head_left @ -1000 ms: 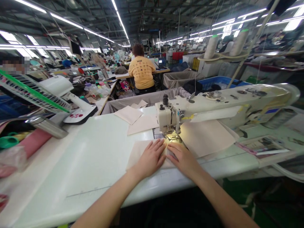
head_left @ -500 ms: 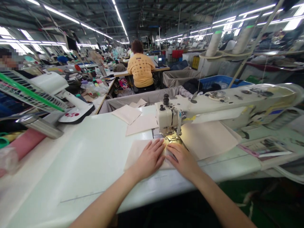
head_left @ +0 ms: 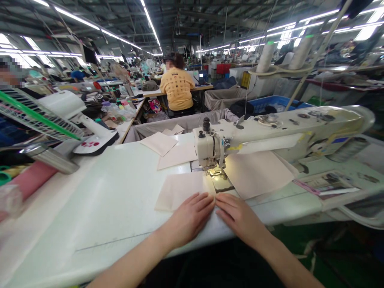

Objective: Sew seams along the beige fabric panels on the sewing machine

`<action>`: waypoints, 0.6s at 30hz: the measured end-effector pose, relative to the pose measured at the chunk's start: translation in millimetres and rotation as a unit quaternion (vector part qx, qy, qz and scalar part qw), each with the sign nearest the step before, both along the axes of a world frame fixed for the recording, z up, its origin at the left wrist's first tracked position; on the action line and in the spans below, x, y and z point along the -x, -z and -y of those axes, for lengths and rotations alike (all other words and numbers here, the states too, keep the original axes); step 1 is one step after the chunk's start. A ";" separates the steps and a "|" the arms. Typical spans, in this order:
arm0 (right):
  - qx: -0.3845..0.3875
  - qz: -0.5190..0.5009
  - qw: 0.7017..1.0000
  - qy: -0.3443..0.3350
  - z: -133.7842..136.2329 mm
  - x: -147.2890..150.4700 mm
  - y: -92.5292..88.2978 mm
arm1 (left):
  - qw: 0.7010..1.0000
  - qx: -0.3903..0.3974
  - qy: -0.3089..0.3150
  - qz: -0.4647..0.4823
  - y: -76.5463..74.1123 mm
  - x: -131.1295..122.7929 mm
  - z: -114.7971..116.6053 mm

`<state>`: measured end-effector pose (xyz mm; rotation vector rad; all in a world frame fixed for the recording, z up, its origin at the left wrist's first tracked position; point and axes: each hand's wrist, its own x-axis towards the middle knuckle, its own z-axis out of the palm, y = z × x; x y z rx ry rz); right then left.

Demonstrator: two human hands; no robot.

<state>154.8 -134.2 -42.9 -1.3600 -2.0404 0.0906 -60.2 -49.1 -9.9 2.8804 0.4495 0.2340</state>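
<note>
A cream fabric piece (head_left: 180, 188) lies flat on the pale sewing table, its right edge beside the lit needle plate of the sewing machine (head_left: 207, 148). My left hand (head_left: 192, 214) rests on the fabric's near right corner, fingers stretched out and palm down. Next to it, my right hand (head_left: 238, 216) touches the same edge with its fingertips, fingers extended and thumb a little apart. The two hands nearly meet at the corner. Whether the fingertips pinch the edge is hard to see. Behind the right hand, a larger cream panel (head_left: 258, 176) lies under the machine arm.
More cream pieces (head_left: 160, 143) lie behind the machine head. A white fan (head_left: 93, 132) and a steel flask (head_left: 49, 157) stand at left. Right of the machine is a tray of small tools (head_left: 330, 184). Thread cones (head_left: 265, 58) stand above. A person in yellow (head_left: 177, 88) sits ahead.
Both hands have slid back toward me along the fabric's right edge, away from the needle. More of the fabric and needle plate now shows. The fabric has barely moved.
</note>
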 end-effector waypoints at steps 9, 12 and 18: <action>0.005 0.051 0.999 0.000 -20.8 -2.5 -9.3 | 1.000 0.011 0.000 0.027 -2.4 1.6 -19.4; 0.024 0.052 0.998 0.003 -38.0 -2.3 -14.6 | 0.999 0.007 -0.004 0.032 -2.5 -2.3 -36.6; 0.047 0.076 0.995 0.054 -62.9 -0.6 -18.5 | 0.998 0.013 -0.010 0.062 1.7 -8.4 -67.7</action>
